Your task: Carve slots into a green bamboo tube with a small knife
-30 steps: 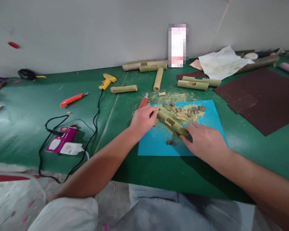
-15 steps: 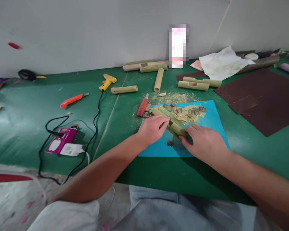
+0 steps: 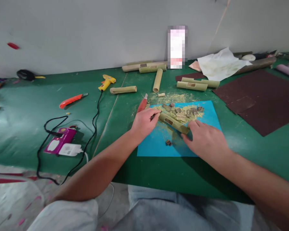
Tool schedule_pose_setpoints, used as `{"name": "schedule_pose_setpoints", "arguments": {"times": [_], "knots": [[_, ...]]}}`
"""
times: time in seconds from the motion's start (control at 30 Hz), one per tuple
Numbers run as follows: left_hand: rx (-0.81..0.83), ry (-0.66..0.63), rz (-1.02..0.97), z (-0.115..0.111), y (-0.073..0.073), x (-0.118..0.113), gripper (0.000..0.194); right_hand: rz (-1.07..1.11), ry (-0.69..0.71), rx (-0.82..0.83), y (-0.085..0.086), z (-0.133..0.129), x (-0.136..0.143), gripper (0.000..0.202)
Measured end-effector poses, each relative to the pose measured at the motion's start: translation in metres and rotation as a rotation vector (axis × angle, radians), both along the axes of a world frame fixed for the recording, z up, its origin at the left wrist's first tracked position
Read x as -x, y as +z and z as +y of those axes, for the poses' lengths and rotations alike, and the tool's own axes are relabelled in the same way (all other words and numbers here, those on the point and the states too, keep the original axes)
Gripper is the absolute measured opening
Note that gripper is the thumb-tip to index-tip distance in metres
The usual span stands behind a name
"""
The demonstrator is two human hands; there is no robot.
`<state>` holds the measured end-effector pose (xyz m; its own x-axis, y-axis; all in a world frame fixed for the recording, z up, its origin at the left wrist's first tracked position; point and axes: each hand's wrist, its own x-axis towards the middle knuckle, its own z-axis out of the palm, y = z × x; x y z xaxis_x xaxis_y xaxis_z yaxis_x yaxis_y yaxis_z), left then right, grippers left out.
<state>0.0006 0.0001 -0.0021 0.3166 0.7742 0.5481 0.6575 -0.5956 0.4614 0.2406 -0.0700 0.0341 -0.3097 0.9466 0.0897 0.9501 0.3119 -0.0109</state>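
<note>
A bamboo tube [image 3: 174, 123] with a rectangular slot lies slanted between my hands, over a blue sheet [image 3: 154, 149]. My left hand [image 3: 145, 122] is closed round its upper left end, with something small and dark showing at the fingers. At the lower right end, my right hand [image 3: 204, 138] grips the tube between thumb and fingers. Shavings and bamboo chips [image 3: 183, 113] are heaped on the sheet behind the tube, and one dark chip [image 3: 168, 142] lies in front. A red-handled knife [image 3: 142, 104] is partly hidden behind my left hand.
Several cut bamboo tubes [image 3: 157, 80] lie toward the wall. On the left are a yellow glue gun [image 3: 107, 82], an orange cutter [image 3: 71, 100] and a purple power strip [image 3: 62, 139] with a black cord. Dark brown sheets [image 3: 262, 102] and white paper [image 3: 219, 64] are on the right.
My left hand has slid left and up along the tube, now covering part of the red-handled knife. The tube's slot has come into fuller view.
</note>
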Motion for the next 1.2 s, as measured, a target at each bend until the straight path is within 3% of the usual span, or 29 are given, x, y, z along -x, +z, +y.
{"name": "schedule_pose_setpoints", "arguments": {"times": [0.33, 0.53, 0.73, 1.0, 1.2], "knots": [[0.001, -0.007, 0.007, -0.002, -0.001, -0.005, 0.018, 0.004, 0.017, 0.089, -0.001, 0.001, 0.001, 0.021], [0.018, -0.192, 0.182, -0.029, -0.005, -0.024, 0.025, -0.047, 0.016, 0.087, 0.0, -0.001, 0.002, 0.02], [-0.062, -0.038, 0.159, -0.012, -0.007, -0.004, 0.023, 0.001, 0.028, 0.054, 0.0, -0.003, 0.004, 0.02], [-0.091, -0.091, 0.153, -0.022, 0.005, -0.018, 0.025, 0.078, 0.076, -0.1, -0.006, -0.005, -0.001, 0.024], [-0.105, -0.038, 0.076, 0.0, 0.0, -0.005, 0.021, 0.061, 0.045, -0.12, -0.006, -0.003, -0.002, 0.022]]}}
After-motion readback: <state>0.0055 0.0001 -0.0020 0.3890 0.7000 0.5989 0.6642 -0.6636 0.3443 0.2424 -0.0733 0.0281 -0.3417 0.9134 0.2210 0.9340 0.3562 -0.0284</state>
